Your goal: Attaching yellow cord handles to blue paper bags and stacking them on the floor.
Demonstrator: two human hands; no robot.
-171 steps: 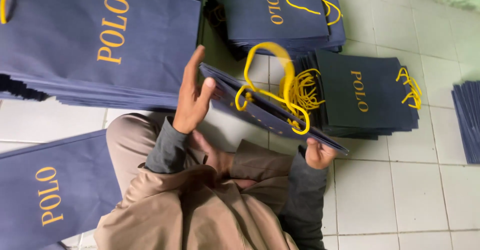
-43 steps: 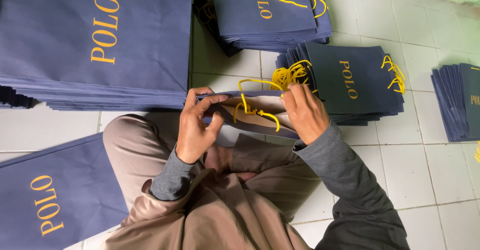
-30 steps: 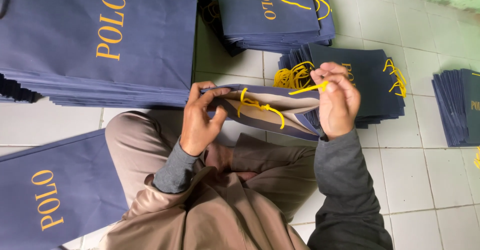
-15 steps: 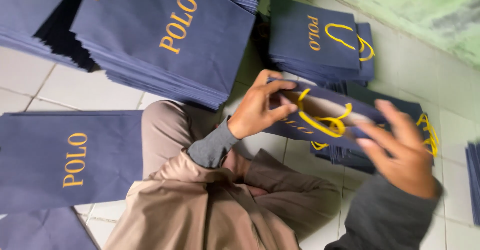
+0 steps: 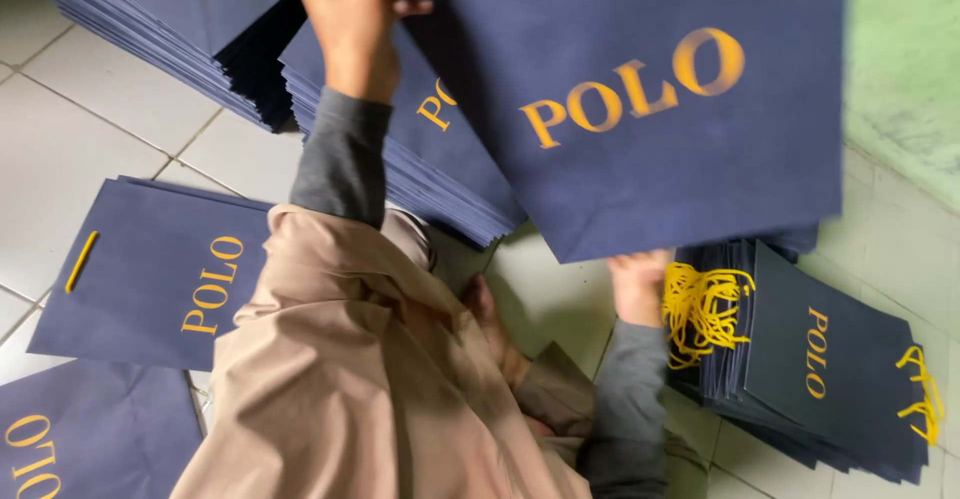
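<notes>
A flat navy paper bag (image 5: 650, 109) with gold lettering fills the upper middle of the head view, lifted up in front of me. My left hand (image 5: 352, 14) grips its upper left edge near the top of the frame. My right hand (image 5: 638, 284) holds its lower edge from below, partly hidden by the bag. Beside the right hand lies a bundle of yellow cord handles (image 5: 705, 309) on a stack of navy bags (image 5: 830, 369).
A large stack of navy bags (image 5: 420, 149) lies behind the left arm, another stack (image 5: 150, 29) at top left. Single flat bags (image 5: 165, 274) rest on the white tiled floor (image 5: 90, 149) at left. My bent legs in tan trousers (image 5: 350, 379) fill the lower middle. A green wall (image 5: 900, 69) is at right.
The bag has been raised and turned flat toward the camera, now hiding the far stacks. My left hand moved up to the top edge; my right hand dropped under the lower edge. The view tilted left.
</notes>
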